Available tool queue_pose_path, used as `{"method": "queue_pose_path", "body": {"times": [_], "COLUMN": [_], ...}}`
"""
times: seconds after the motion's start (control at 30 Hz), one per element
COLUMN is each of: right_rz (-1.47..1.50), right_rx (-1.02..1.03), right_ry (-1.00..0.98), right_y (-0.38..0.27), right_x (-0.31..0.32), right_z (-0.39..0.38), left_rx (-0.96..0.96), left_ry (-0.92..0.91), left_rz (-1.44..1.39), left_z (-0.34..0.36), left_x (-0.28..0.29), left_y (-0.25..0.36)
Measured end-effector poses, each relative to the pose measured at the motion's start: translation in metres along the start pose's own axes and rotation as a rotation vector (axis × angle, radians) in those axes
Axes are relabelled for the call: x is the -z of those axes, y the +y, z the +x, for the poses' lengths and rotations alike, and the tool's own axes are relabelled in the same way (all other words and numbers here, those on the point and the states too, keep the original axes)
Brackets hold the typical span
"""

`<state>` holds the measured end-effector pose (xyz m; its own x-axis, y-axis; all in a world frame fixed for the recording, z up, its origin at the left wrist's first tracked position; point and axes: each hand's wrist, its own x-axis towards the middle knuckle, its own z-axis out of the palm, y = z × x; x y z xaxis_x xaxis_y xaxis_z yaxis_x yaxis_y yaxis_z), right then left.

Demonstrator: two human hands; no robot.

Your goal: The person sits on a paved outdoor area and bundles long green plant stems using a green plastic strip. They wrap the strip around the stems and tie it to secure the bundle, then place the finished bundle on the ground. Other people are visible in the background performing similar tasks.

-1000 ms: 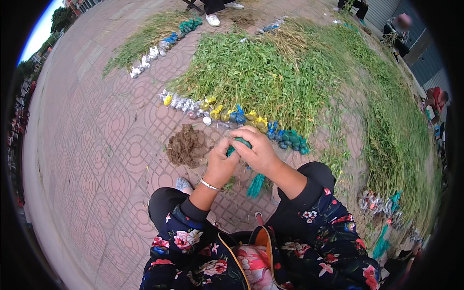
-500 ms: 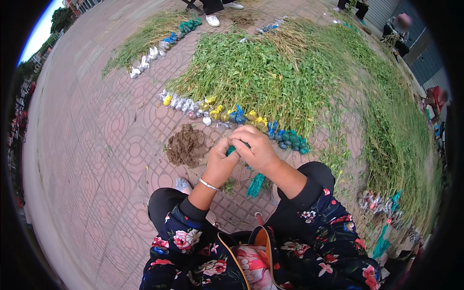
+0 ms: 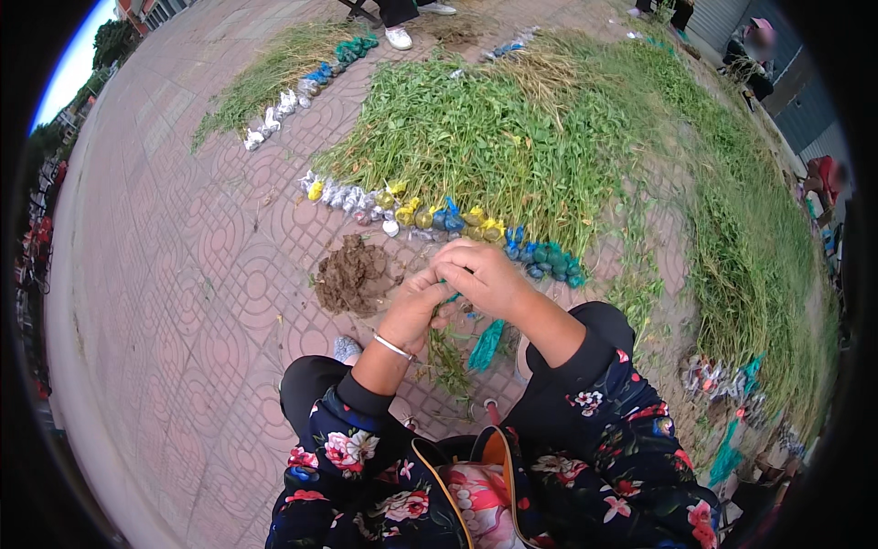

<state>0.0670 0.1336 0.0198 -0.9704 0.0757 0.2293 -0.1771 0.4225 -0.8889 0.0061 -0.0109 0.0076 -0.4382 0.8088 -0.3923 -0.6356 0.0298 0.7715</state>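
The right hand (image 3: 489,277) has folded further over the left hand (image 3: 413,306); the green plastic (image 3: 449,296) between them — a rounded patch a second ago — shows only as a sliver. The grip is together, fingers seemingly closed on that plastic, apparently turning it. Leafy stems (image 3: 447,362) now show more below — whether attached, one cannot tell.

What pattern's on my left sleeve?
Your left sleeve: red and white flowers on dark fabric, best in head view.
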Motion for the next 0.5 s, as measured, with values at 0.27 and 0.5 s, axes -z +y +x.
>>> {"method": "queue_pose_path", "body": {"times": [0.27, 0.5], "right_rz": [0.115, 0.102], "right_rx": [0.216, 0.011], "right_ry": [0.106, 0.221], "right_y": [0.006, 0.002], "right_x": [0.003, -0.01], "right_z": [0.0, 0.002], "left_rx": [0.02, -0.001], "left_ry": [-0.054, -0.088], "left_rz": [-0.107, -0.027], "left_z": [0.002, 0.001], "left_x": [0.003, 0.007], "left_y": [0.008, -0.001]}}
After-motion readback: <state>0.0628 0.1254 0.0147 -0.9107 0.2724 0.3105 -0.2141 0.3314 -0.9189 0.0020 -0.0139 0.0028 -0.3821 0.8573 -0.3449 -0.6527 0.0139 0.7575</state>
